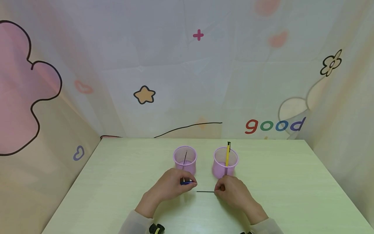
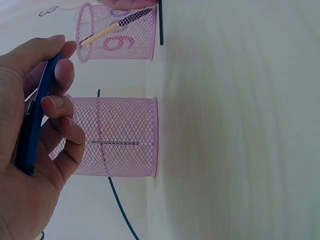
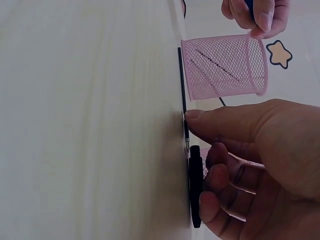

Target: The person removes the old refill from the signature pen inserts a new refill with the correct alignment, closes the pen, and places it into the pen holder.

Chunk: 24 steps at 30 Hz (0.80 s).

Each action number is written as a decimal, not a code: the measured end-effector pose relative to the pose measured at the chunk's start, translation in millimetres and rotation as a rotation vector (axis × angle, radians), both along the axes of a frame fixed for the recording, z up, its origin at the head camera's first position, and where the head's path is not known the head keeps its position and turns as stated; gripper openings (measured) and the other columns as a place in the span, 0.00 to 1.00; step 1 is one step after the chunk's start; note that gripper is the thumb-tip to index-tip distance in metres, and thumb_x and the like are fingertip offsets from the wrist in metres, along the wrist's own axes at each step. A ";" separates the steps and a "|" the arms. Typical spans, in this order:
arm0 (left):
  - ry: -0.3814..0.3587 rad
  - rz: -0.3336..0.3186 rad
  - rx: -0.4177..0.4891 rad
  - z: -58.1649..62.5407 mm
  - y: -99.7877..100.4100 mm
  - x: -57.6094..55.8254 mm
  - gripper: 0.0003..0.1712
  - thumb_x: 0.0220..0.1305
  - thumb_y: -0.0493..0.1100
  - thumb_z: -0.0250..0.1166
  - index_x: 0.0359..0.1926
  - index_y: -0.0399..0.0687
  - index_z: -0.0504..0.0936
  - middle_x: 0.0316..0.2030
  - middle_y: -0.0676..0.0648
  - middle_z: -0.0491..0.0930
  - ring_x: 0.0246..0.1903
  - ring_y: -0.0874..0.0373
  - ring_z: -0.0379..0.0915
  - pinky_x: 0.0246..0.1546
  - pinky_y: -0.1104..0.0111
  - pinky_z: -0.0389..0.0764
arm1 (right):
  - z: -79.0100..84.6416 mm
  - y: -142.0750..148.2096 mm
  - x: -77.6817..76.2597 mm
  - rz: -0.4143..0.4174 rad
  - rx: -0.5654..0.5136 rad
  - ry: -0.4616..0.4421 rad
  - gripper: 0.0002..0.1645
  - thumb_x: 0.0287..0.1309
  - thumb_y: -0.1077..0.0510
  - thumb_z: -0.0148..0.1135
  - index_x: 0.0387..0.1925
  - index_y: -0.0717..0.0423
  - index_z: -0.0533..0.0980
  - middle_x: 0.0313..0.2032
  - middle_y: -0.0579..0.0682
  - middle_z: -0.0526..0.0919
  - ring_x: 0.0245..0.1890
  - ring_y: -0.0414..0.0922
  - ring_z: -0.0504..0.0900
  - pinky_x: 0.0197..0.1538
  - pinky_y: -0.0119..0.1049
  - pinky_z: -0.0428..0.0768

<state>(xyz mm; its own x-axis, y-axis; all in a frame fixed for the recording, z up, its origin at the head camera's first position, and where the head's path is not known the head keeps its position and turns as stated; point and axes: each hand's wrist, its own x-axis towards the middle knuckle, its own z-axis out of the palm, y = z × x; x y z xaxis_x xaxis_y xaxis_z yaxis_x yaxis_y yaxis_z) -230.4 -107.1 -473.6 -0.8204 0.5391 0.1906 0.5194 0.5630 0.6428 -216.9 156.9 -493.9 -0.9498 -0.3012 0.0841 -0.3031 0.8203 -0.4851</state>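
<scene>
My left hand holds a blue pen, fingers curled round it, in front of the left pink mesh cup. Low at the table, my right hand pinches a thin dark pen refill near its metal-tipped end. The rest of that refill points left along the tabletop. Beside the curled fingers of this hand, the right wrist view shows a black pen part; the hand hides it in the head view. Another thin dark refill leans inside the left cup.
Behind my right hand stands a second pink mesh cup, with a yellow pen upright in it. Both cups are on a pale green table. A printed curtain hangs along its back edge and sides.
</scene>
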 end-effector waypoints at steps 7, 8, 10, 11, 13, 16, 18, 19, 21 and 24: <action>-0.009 -0.003 0.004 -0.2 0.7 -0.4 0.03 0.67 0.53 0.71 0.36 0.65 0.89 0.31 0.67 0.83 0.30 0.71 0.75 0.38 0.73 0.77 | 1.3 1.4 -0.2 0.000 -0.014 -0.022 0.10 0.52 0.59 0.76 0.23 0.40 0.83 0.21 0.36 0.73 0.27 0.36 0.70 0.33 0.32 0.69; -0.009 -0.005 0.005 -0.4 0.7 -0.5 0.03 0.67 0.53 0.71 0.36 0.65 0.89 0.31 0.67 0.83 0.30 0.71 0.75 0.37 0.74 0.77 | 1.5 1.6 -0.3 0.001 -0.017 -0.025 0.10 0.52 0.59 0.76 0.23 0.40 0.83 0.21 0.36 0.73 0.27 0.36 0.70 0.33 0.32 0.69; -0.004 -0.009 0.006 -0.9 0.8 -0.7 0.03 0.67 0.53 0.72 0.37 0.64 0.90 0.30 0.67 0.83 0.29 0.72 0.75 0.36 0.74 0.77 | 2.1 2.2 -0.1 0.007 -0.026 -0.030 0.10 0.52 0.59 0.76 0.24 0.40 0.84 0.21 0.36 0.73 0.27 0.36 0.70 0.33 0.32 0.69; -0.002 -0.010 0.005 -1.2 0.9 -0.7 0.04 0.67 0.53 0.72 0.37 0.63 0.90 0.30 0.67 0.83 0.28 0.72 0.74 0.35 0.74 0.77 | 2.3 2.6 0.0 0.010 -0.030 -0.032 0.10 0.52 0.59 0.76 0.24 0.41 0.84 0.21 0.36 0.74 0.27 0.36 0.70 0.33 0.32 0.69; -0.003 -0.019 0.009 -1.6 1.2 -0.7 0.05 0.66 0.51 0.73 0.40 0.60 0.91 0.29 0.66 0.82 0.28 0.72 0.74 0.33 0.75 0.77 | 2.5 3.2 0.2 0.017 -0.036 -0.036 0.09 0.52 0.59 0.76 0.25 0.41 0.84 0.21 0.36 0.74 0.26 0.36 0.70 0.32 0.31 0.69; -0.015 -0.029 0.020 -2.0 1.8 -0.6 0.08 0.64 0.50 0.75 0.42 0.55 0.91 0.27 0.64 0.81 0.26 0.72 0.73 0.31 0.74 0.76 | 2.7 3.8 0.6 0.020 -0.042 -0.038 0.09 0.52 0.59 0.76 0.25 0.41 0.84 0.21 0.36 0.74 0.26 0.36 0.70 0.32 0.31 0.68; -0.028 -0.031 0.030 -2.2 2.1 -0.5 0.11 0.63 0.49 0.76 0.43 0.52 0.90 0.26 0.63 0.80 0.26 0.72 0.73 0.30 0.74 0.76 | 2.9 4.3 1.4 0.020 -0.045 -0.040 0.09 0.53 0.59 0.76 0.25 0.41 0.85 0.21 0.35 0.74 0.26 0.35 0.70 0.32 0.31 0.68; -0.030 -0.029 0.034 -2.1 2.1 -0.5 0.10 0.62 0.49 0.76 0.42 0.52 0.90 0.26 0.63 0.80 0.26 0.72 0.73 0.30 0.74 0.76 | 3.2 4.3 1.6 0.021 -0.046 -0.040 0.08 0.53 0.59 0.76 0.25 0.41 0.85 0.21 0.36 0.73 0.26 0.35 0.70 0.32 0.31 0.68; -0.035 -0.025 0.040 -2.0 2.3 -0.5 0.10 0.61 0.50 0.77 0.41 0.53 0.89 0.26 0.63 0.80 0.25 0.71 0.73 0.30 0.75 0.76 | 4.1 4.3 2.2 0.025 -0.052 -0.037 0.08 0.53 0.59 0.76 0.26 0.42 0.85 0.21 0.35 0.74 0.26 0.35 0.70 0.32 0.31 0.68; -0.034 -0.021 0.048 -2.1 2.5 0.2 0.10 0.60 0.50 0.78 0.37 0.55 0.87 0.25 0.64 0.80 0.25 0.72 0.73 0.29 0.75 0.75 | 5.4 4.3 3.5 0.031 -0.064 -0.031 0.08 0.53 0.59 0.76 0.26 0.42 0.85 0.22 0.35 0.75 0.26 0.34 0.70 0.32 0.31 0.69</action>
<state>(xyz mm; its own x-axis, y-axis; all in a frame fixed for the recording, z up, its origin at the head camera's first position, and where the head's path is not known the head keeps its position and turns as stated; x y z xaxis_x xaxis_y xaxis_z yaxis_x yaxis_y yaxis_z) -230.2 -104.6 -475.7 -0.8156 0.5470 0.1886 0.5078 0.5206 0.6864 -213.4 161.2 -488.5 -0.9426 -0.3256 0.0749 -0.3121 0.7780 -0.5453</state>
